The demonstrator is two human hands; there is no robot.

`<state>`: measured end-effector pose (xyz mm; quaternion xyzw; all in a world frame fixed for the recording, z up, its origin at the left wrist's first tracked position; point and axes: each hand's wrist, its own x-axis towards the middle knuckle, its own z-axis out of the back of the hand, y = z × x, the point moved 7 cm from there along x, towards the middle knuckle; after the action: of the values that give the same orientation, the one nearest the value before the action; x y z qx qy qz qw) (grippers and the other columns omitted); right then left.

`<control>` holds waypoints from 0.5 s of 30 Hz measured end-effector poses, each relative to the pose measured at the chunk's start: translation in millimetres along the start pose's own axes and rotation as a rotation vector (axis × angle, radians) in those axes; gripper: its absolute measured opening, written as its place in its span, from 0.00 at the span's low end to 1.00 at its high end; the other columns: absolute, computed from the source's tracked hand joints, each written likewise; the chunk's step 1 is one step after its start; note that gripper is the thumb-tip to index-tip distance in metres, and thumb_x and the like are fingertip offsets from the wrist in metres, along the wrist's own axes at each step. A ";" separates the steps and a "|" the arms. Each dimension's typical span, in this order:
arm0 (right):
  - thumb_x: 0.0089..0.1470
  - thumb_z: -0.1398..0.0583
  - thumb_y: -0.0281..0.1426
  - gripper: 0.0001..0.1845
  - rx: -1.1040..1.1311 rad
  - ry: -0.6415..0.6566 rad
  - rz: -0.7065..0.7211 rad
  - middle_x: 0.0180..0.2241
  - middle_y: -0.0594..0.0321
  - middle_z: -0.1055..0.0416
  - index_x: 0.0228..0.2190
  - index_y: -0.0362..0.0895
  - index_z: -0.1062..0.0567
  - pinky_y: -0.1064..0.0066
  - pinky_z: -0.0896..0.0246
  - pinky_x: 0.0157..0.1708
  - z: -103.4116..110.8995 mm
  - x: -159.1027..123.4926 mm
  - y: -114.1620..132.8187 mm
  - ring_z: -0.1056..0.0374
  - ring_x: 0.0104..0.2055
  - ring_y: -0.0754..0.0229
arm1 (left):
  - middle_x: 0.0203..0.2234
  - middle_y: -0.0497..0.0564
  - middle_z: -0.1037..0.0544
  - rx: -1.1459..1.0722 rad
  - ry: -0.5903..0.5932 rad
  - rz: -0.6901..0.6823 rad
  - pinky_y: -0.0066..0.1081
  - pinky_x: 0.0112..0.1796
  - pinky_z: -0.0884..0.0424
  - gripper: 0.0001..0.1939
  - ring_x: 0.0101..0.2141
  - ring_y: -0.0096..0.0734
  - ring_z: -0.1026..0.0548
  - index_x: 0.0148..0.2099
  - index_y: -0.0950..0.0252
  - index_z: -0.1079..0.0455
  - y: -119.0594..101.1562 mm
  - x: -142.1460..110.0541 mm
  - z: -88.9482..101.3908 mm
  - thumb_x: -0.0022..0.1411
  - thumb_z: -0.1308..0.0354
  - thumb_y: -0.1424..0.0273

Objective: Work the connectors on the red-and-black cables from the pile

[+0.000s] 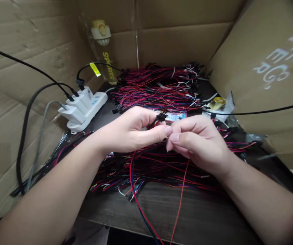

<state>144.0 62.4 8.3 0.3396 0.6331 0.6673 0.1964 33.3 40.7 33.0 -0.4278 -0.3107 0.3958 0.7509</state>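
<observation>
My left hand [143, 131] is closed around a small black connector [161, 117] with thin coloured wires at its back. Below that hand a red and blue wire bundle [133, 180] hangs down past the table edge. My right hand [197, 141] pinches close beside it, its fingertips meeting the left thumb. From under the right hand runs a thin orange-red wire [181, 194]; its upper end is hidden by the fingers. Behind and beneath both hands lie heaps of red and black wire harnesses [156, 92].
On the left stands a white power strip [95, 105] with several plugs and black cables. A clear bottle [107, 58] leans in the back corner. Cardboard walls [187, 41] enclose the dark wooden table [159, 204]. A yellow tape roll [217, 102] lies at right; a black cable [261, 110] crosses there.
</observation>
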 end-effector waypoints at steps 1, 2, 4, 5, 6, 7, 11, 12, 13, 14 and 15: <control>0.51 0.40 0.27 0.12 0.013 0.010 -0.017 0.11 0.70 0.43 0.19 0.40 0.23 0.76 0.60 0.14 -0.4 -0.1 -1.8 0.52 0.14 0.73 | 0.21 0.44 0.35 0.022 0.000 0.002 0.24 0.24 0.41 0.16 0.23 0.21 0.40 0.30 0.67 0.28 0.8 0.6 0.2 0.66 0.40 0.62; 0.51 0.40 0.27 0.12 0.023 0.021 -0.030 0.11 0.70 0.42 0.19 0.40 0.23 0.76 0.59 0.14 -0.7 -0.2 -3.5 0.52 0.14 0.72 | 0.21 0.44 0.36 0.045 0.003 0.005 0.24 0.24 0.42 0.16 0.23 0.21 0.41 0.30 0.67 0.29 2.0 1.2 0.1 0.67 0.41 0.62; 0.52 0.40 0.28 0.12 0.032 0.031 -0.033 0.12 0.69 0.41 0.20 0.39 0.23 0.77 0.58 0.14 0.0 -0.3 -5.4 0.50 0.14 0.72 | 0.21 0.43 0.37 0.090 0.000 0.007 0.24 0.24 0.43 0.16 0.23 0.20 0.41 0.29 0.67 0.30 4.0 2.3 0.2 0.68 0.44 0.64; 0.54 0.40 0.29 0.13 0.032 0.032 -0.025 0.12 0.69 0.40 0.20 0.39 0.22 0.77 0.57 0.14 0.7 -0.3 -5.5 0.50 0.14 0.72 | 0.21 0.43 0.37 0.111 -0.009 0.002 0.24 0.24 0.44 0.16 0.23 0.20 0.42 0.29 0.67 0.30 4.2 2.6 0.5 0.69 0.45 0.65; 0.55 0.40 0.29 0.13 0.028 0.033 -0.016 0.13 0.69 0.39 0.21 0.39 0.22 0.77 0.56 0.15 1.4 -0.5 -5.2 0.49 0.15 0.72 | 0.21 0.43 0.37 0.131 -0.020 -0.005 0.24 0.24 0.44 0.16 0.23 0.20 0.42 0.29 0.68 0.30 3.9 2.7 0.9 0.69 0.45 0.65; 0.56 0.40 0.30 0.14 0.022 0.031 -0.009 0.13 0.68 0.39 0.22 0.39 0.21 0.78 0.56 0.15 2.0 -0.6 -4.6 0.49 0.15 0.73 | 0.21 0.43 0.37 0.147 -0.033 -0.014 0.24 0.24 0.44 0.16 0.23 0.20 0.42 0.29 0.68 0.31 2.9 2.7 1.2 0.69 0.45 0.66; 0.56 0.40 0.30 0.14 -0.029 0.020 0.035 0.12 0.68 0.39 0.22 0.38 0.21 0.77 0.57 0.15 1.2 -1.9 2.8 0.49 0.14 0.72 | 0.20 0.42 0.38 0.165 -0.085 -0.065 0.23 0.24 0.45 0.15 0.23 0.19 0.43 0.28 0.68 0.32 -4.1 0.7 2.9 0.68 0.45 0.68; 0.56 0.40 0.29 0.14 -0.050 0.014 0.056 0.12 0.68 0.39 0.21 0.39 0.21 0.77 0.57 0.15 0.4 -2.2 6.1 0.49 0.14 0.72 | 0.20 0.42 0.39 0.159 -0.094 -0.077 0.23 0.24 0.45 0.16 0.23 0.18 0.43 0.28 0.68 0.32 -5.7 0.1 3.3 0.69 0.45 0.68; 0.55 0.40 0.29 0.13 -0.075 0.007 0.077 0.12 0.69 0.40 0.21 0.39 0.21 0.77 0.57 0.15 -0.6 -2.5 9.4 0.49 0.14 0.72 | 0.20 0.42 0.39 0.152 -0.098 -0.089 0.23 0.24 0.45 0.16 0.23 0.18 0.43 0.27 0.68 0.32 -7.1 -0.5 3.3 0.69 0.45 0.67; 0.55 0.39 0.28 0.13 -0.103 0.001 0.098 0.12 0.69 0.40 0.21 0.39 0.22 0.77 0.57 0.15 -1.7 -2.7 12.4 0.49 0.14 0.73 | 0.20 0.42 0.39 0.148 -0.098 -0.100 0.23 0.24 0.45 0.17 0.22 0.18 0.44 0.27 0.68 0.32 -8.2 -1.1 3.2 0.70 0.46 0.67; 0.54 0.39 0.27 0.12 -0.131 -0.004 0.115 0.12 0.70 0.40 0.21 0.39 0.22 0.77 0.57 0.15 -2.8 -2.8 14.9 0.50 0.14 0.73 | 0.20 0.42 0.39 0.147 -0.096 -0.111 0.23 0.23 0.45 0.17 0.22 0.18 0.43 0.28 0.68 0.32 -9.1 -1.5 3.0 0.70 0.45 0.66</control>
<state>146.5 56.6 22.4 0.3633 0.5671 0.7167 0.1808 33.1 37.7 42.3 -0.3342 -0.3400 0.3952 0.7852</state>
